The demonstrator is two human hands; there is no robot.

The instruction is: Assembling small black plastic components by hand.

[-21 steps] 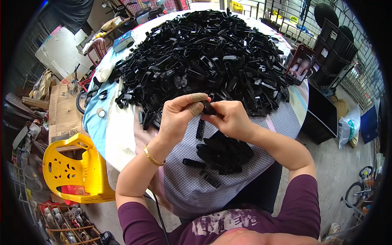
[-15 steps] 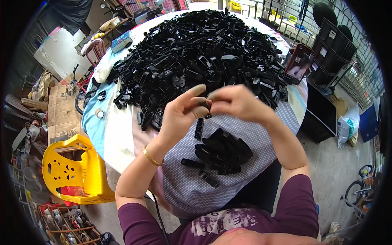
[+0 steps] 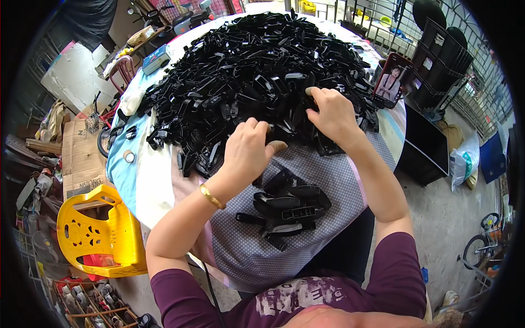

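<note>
A big heap of small black plastic parts [image 3: 235,71] covers most of the round table. My left hand [image 3: 247,152] is at the heap's near edge, fingers bent downward and thumb held apart. Nothing shows in its grasp, though the fingertips are partly hidden. Over the right front of the heap, my right hand [image 3: 333,113] has thumb and forefinger apart, with no part visible between them. Coverings sit on some fingertips. Nearer me, a small pile of black plastic parts [image 3: 287,202] lies on the dotted grey cloth [image 3: 240,254].
A phone [image 3: 391,82] stands upright at the table's right edge. To the left is a yellow plastic chair [image 3: 104,235]; a blue box [image 3: 156,59] sits at the table's far left. A black bin [image 3: 424,147] stands on the floor at right.
My hands were together with a small dark piece between the fingers; now they are apart. The right one has moved up and right to the heap. The small pile looks rearranged.
</note>
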